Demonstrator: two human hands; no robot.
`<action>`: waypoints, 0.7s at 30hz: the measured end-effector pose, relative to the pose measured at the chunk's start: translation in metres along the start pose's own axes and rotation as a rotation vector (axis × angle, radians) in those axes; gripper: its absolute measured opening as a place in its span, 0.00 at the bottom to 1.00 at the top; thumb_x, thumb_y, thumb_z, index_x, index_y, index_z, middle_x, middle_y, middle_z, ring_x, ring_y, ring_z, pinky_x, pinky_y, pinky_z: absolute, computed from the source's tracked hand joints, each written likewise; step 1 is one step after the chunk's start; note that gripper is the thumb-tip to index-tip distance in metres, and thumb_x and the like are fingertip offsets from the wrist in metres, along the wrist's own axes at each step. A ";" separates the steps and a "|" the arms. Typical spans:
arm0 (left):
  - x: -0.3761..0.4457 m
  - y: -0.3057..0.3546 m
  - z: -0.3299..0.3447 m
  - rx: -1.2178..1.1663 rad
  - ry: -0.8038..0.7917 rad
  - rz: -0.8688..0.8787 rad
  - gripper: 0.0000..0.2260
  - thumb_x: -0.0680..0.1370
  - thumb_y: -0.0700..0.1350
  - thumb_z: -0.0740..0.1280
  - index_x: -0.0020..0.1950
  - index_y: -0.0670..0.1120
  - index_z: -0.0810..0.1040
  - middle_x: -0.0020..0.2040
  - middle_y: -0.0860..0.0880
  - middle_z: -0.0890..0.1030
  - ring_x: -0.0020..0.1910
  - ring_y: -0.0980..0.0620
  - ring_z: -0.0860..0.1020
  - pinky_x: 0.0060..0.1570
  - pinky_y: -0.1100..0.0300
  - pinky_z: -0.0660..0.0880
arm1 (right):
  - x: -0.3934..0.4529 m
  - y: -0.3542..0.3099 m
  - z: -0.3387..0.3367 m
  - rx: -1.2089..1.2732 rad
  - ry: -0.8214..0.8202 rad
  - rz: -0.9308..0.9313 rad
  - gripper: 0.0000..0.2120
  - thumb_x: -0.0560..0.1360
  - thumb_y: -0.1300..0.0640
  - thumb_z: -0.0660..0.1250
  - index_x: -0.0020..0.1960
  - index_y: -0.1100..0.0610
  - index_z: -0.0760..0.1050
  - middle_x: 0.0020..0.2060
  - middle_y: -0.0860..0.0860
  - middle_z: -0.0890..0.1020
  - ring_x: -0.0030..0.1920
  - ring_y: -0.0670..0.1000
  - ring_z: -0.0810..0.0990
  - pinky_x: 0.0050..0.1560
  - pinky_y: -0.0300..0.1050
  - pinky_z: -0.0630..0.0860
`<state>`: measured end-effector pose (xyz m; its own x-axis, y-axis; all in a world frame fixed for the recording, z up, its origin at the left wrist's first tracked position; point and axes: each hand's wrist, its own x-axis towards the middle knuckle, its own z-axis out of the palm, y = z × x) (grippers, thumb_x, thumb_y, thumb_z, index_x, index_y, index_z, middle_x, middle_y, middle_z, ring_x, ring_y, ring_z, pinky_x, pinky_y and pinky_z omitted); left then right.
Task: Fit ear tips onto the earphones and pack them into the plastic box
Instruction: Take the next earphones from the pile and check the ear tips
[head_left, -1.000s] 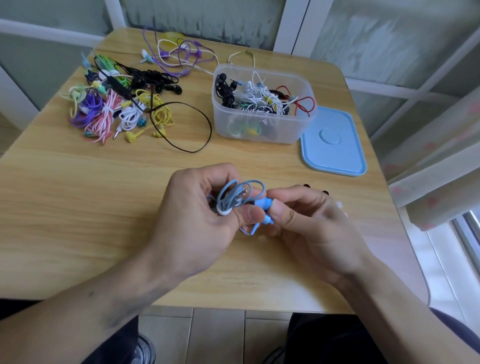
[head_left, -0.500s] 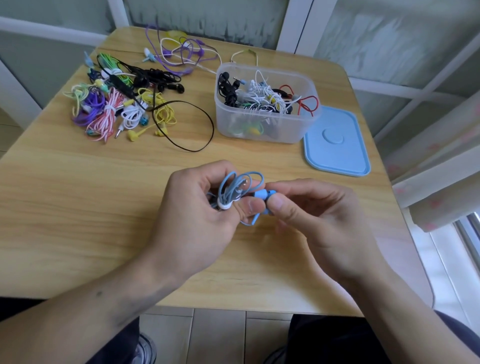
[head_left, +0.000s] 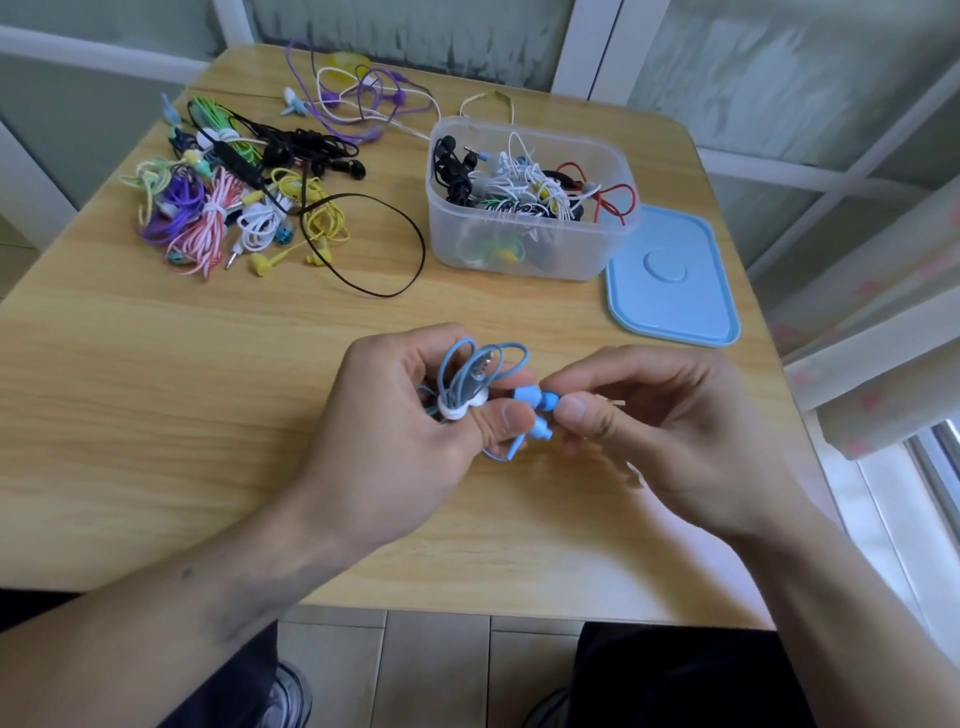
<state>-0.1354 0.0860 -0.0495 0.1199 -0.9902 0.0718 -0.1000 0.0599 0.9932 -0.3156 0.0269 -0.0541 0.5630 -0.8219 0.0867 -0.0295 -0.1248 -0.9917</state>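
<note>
We note the clear plastic box (head_left: 530, 228) on the table (head_left: 156, 415), filled with coiled earphones, its blue lid (head_left: 675, 280) lying beside it. Since the earlier frame, both hands sit slightly higher. The left hand (head_left: 395, 441) grips the blue earphones (head_left: 467, 384); the right hand (head_left: 670, 431) pinches an earbud. Loose earphones (head_left: 228, 208) lie far left.

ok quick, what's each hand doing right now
Left hand: closed, gripping the coiled blue earphones.
Right hand: closed, pinching the blue earbud at its tip.
</note>
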 end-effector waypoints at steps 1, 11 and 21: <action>0.000 -0.001 0.000 -0.021 -0.021 -0.011 0.06 0.68 0.32 0.75 0.38 0.39 0.80 0.33 0.45 0.83 0.29 0.52 0.82 0.31 0.68 0.75 | 0.000 0.001 -0.001 -0.009 -0.019 -0.025 0.04 0.71 0.63 0.72 0.45 0.61 0.82 0.38 0.51 0.85 0.34 0.47 0.81 0.31 0.31 0.73; 0.000 -0.001 0.002 -0.144 -0.072 -0.114 0.06 0.69 0.32 0.73 0.41 0.40 0.79 0.31 0.39 0.82 0.28 0.49 0.81 0.30 0.65 0.76 | -0.001 0.001 0.000 0.023 -0.066 -0.090 0.04 0.68 0.67 0.71 0.43 0.64 0.83 0.36 0.50 0.86 0.30 0.43 0.81 0.33 0.28 0.73; 0.000 -0.003 -0.001 -0.129 -0.106 -0.114 0.06 0.69 0.30 0.73 0.40 0.39 0.79 0.30 0.47 0.82 0.28 0.49 0.81 0.30 0.62 0.77 | -0.002 0.003 0.000 -0.018 -0.042 -0.099 0.03 0.68 0.65 0.74 0.41 0.60 0.82 0.37 0.53 0.87 0.35 0.50 0.85 0.37 0.35 0.78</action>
<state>-0.1345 0.0857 -0.0524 0.0183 -0.9988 -0.0446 0.0362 -0.0440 0.9984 -0.3169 0.0283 -0.0571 0.5977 -0.7814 0.1794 0.0131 -0.2143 -0.9767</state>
